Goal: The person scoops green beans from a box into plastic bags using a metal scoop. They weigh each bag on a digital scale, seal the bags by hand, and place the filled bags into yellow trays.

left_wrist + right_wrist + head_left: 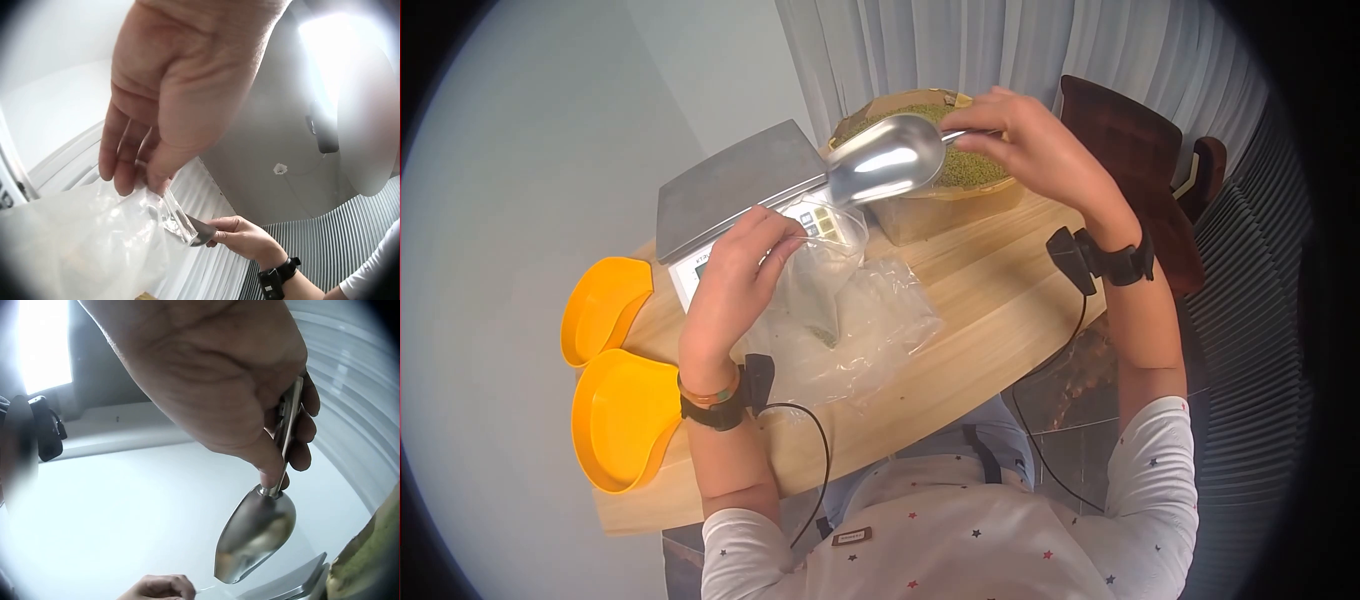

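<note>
My right hand (1040, 150) grips the handle of a metal scoop (890, 160). The scoop's lip points left and overlaps the mouth of a clear plastic bag (818, 285) in the head view; only shiny metal shows on it. With thumb and fingertips, my left hand (740, 265) pinches the bag's rim, seen close in the left wrist view on the crinkled bag (94, 244). A little green granular stuff (827, 335) lies in the bag's lower corner. Behind the scoop stands an open brown bag (920, 222) full of green granules (975, 165).
A digital scale (740, 185) with a flat metal pan stands behind my left hand. Two yellow scoop-shaped trays (605, 310) sit at the table's left edge. More clear plastic (870, 350) lies spread on the wooden table (990, 300). A dark chair (1120, 150) stands behind the right arm.
</note>
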Demonstrator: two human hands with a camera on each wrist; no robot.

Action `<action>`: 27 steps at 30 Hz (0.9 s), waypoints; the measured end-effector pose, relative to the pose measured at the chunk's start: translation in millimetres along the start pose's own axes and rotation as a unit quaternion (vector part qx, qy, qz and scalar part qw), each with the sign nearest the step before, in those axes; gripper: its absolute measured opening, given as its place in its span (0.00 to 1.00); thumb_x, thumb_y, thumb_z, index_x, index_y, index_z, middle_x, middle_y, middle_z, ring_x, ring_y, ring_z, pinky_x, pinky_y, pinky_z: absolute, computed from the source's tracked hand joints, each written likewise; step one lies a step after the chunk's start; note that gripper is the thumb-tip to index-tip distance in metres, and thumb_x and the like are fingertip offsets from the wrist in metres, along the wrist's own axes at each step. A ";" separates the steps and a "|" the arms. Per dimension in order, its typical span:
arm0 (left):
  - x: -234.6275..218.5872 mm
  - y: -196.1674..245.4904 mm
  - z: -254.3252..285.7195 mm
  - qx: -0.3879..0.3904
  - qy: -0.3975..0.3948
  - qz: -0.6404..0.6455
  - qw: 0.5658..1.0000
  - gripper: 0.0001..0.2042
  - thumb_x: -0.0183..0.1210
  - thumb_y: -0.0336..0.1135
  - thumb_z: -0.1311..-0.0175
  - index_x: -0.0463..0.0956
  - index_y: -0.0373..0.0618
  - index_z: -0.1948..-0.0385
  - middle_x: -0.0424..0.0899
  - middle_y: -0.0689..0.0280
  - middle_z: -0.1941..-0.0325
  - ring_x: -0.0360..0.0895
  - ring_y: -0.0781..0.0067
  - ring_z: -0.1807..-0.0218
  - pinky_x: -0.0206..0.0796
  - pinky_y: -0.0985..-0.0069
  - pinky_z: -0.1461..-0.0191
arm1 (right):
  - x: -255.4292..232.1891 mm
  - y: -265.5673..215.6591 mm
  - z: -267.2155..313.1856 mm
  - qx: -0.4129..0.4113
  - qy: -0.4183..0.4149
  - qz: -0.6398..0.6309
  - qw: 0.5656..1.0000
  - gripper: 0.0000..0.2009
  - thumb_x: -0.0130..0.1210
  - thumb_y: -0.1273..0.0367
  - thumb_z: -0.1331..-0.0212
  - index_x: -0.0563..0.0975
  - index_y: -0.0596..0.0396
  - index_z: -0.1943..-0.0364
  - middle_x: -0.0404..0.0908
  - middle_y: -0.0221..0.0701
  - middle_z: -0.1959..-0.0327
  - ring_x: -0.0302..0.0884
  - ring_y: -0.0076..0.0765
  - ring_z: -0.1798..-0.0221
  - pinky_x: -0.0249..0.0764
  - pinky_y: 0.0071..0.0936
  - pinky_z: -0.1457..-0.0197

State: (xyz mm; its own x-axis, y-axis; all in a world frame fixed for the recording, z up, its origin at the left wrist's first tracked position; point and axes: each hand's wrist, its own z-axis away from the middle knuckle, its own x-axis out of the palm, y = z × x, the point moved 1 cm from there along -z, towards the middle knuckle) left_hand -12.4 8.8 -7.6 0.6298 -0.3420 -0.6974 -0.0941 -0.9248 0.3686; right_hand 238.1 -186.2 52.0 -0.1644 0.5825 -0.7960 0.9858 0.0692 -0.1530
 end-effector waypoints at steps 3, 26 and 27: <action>0.2 1.9 -0.2 -0.010 -0.008 -0.001 1.000 0.03 0.59 0.24 0.37 0.77 0.36 0.64 0.76 0.61 0.69 0.73 0.65 0.68 0.67 0.74 0.64 | -10.9 15.3 7.4 0.075 0.015 0.013 0.997 0.11 0.59 0.70 0.39 0.83 0.57 0.55 0.82 0.40 0.66 0.74 0.47 0.61 0.71 0.38 0.54; 1.8 0.0 0.0 -0.012 -0.011 0.011 1.000 0.03 0.58 0.24 0.35 0.76 0.37 0.63 0.76 0.61 0.68 0.74 0.65 0.66 0.67 0.72 0.61 | 65.8 148.8 58.2 0.282 -0.023 0.177 0.943 0.10 0.63 0.70 0.45 0.87 0.45 0.59 0.86 0.38 0.60 0.78 0.48 0.50 0.67 0.44 0.46; 1.7 -0.5 0.1 -0.015 -0.013 0.011 1.000 0.03 0.58 0.24 0.35 0.76 0.37 0.63 0.76 0.60 0.67 0.75 0.64 0.65 0.68 0.72 0.61 | 64.6 155.1 61.9 0.307 -0.018 0.119 0.944 0.10 0.63 0.70 0.45 0.86 0.46 0.58 0.86 0.39 0.59 0.80 0.49 0.51 0.69 0.44 0.46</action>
State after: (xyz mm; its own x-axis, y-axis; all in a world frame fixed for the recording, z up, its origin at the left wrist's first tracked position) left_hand -11.4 8.7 -9.1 0.6080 -0.3668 -0.7041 -0.0851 -0.9119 0.4015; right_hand 378.3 -188.0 -59.4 0.0471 0.4942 -0.8681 0.7912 -0.5489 -0.2695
